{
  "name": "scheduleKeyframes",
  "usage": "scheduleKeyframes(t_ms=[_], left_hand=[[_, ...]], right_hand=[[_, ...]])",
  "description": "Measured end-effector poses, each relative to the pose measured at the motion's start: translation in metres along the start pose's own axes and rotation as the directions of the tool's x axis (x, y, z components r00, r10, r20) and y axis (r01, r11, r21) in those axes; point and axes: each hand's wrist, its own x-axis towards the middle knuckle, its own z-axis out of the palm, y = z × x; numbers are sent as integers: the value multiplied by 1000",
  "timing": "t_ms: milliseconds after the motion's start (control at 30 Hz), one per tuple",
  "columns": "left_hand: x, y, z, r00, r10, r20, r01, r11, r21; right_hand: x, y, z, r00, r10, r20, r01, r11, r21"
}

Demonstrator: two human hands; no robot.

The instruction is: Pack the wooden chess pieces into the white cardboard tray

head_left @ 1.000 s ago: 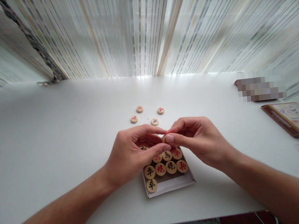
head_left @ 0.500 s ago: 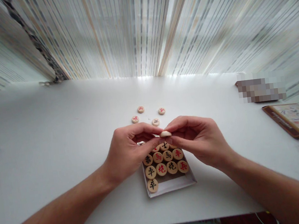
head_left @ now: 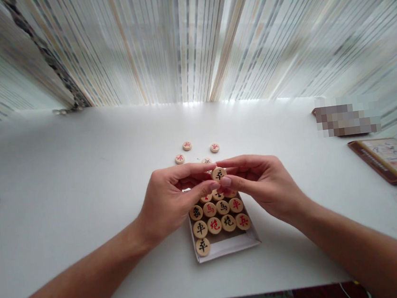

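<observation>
Pinched between both hands is a round wooden Chinese chess piece [head_left: 219, 174] with a black character facing me. My left hand [head_left: 175, 192] grips its left side between thumb and fingers. On the other side, the thumb and fingertips of my right hand [head_left: 262, 180] close on the same piece. Below them lies a shallow white box [head_left: 227, 250] with rows of pieces in red and black. A black-marked piece [head_left: 203, 247] occupies the left of its front row, beside a bare strip of box floor. My hands partly cover the rear rows.
Beyond my hands, loose red-marked pieces [head_left: 187, 146] and a partly covered black-marked piece [head_left: 206, 161] lie on the white table [head_left: 80, 181]. A brown printed box or booklet [head_left: 391, 160] rests at the right. Striped curtains [head_left: 172, 42] hang along the back edge.
The held piece has been tilted from edge-on so that its black character faces me. Both hands stay in nearly the same place above the box.
</observation>
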Motion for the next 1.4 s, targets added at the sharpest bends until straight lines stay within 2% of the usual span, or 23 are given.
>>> scheduleKeyframes(t_ms=[200,567,700,967,1100,1267,1400], left_hand=[[1,1,-1,997,-72,-16,72,997,-26],[3,3,0,999,-39,12,39,999,-27],[2,1,0,999,-45,10,45,998,-39],[-1,0,0,997,-39,74,45,996,-80],[-2,0,0,996,-26,90,27,1000,-9],[-3,2,0,987,51,155,-73,987,141],[-2,3,0,983,30,181,-46,996,80]], right_hand=[[0,3,-3,1000,17,15,-18,999,44],[-1,-4,2,996,82,22,-83,996,38],[-1,-6,4,992,117,53,-118,993,24],[1,-5,3,972,207,110,-214,976,51],[0,-6,5,970,223,99,-227,973,29],[-3,-7,6,969,237,74,-236,971,-32],[-3,-7,5,973,213,90,-210,977,-45]])
